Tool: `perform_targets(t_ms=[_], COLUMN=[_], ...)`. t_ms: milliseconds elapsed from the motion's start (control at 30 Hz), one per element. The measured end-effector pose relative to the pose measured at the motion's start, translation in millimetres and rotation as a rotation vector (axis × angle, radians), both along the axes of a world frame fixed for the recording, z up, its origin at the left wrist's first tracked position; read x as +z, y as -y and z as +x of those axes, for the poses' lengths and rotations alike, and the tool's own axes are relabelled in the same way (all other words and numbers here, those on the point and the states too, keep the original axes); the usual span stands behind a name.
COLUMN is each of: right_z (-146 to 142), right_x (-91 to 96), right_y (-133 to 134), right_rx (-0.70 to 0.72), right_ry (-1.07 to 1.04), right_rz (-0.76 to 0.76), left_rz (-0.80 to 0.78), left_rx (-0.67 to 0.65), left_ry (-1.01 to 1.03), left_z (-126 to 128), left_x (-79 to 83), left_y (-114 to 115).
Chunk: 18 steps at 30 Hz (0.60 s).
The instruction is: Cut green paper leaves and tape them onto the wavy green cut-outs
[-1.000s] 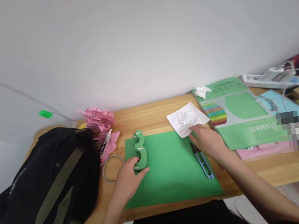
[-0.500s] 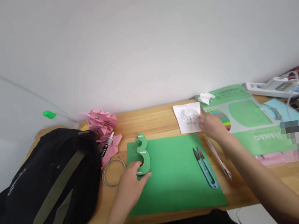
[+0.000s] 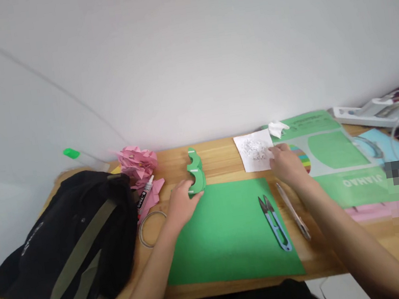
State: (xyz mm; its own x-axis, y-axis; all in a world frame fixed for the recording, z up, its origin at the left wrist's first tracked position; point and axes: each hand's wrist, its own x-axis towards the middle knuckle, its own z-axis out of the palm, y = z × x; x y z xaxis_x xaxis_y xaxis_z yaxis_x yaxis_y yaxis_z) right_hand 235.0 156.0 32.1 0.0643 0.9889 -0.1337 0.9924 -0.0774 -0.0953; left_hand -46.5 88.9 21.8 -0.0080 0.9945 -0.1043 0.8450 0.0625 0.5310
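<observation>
My left hand (image 3: 182, 204) is closed on the near end of a green wavy cut-paper piece (image 3: 197, 175), which has curved cut-outs and small white strips. The piece stretches from the green sheet (image 3: 230, 234) over the bare wood beyond it. At the right edge of a small white paper (image 3: 248, 164), the fingers of my right hand (image 3: 287, 164) are pinched together on it. Tiny silvery-white bits (image 3: 255, 149) lie heaped on that paper. Blue-handled thread snips (image 3: 277, 230) rest on the green sheet, with a pen (image 3: 293, 210) to their right.
A black bag (image 3: 85, 235) fills the left side. Beside it are pink folded paper flowers (image 3: 138, 163), a glue tube (image 3: 145, 194) and a ring-shaped roll (image 3: 144, 231). On the right lie a green packet (image 3: 333, 150), crumpled tissue (image 3: 277, 128) and a power strip (image 3: 362, 117).
My left hand has moved the green wavy piece away from me, past the green sheet's far edge. The white paper has shifted slightly away and turned a little, with my right hand still at its edge.
</observation>
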Motion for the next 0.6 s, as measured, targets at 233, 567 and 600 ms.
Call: perform_targets(t_ms=[233,567,600], right_z=[1,-10,-12], right_x=[9.9,18.9,18.3], right_y=[36,105,110], right_rx=[0.021,0.061,0.062], right_ry=[-0.071,0.046,0.060], right_rz=[0.074,-0.410,-0.425], left_rz=[0.031,0.120,0.162], left_rx=[-0.092,-0.060,-0.046], left_ry=[-0.095,-0.247,-0.272], left_z=[5,7,9], left_x=[-6.3,-13.1,-13.0], left_y=[-39,-30,-27])
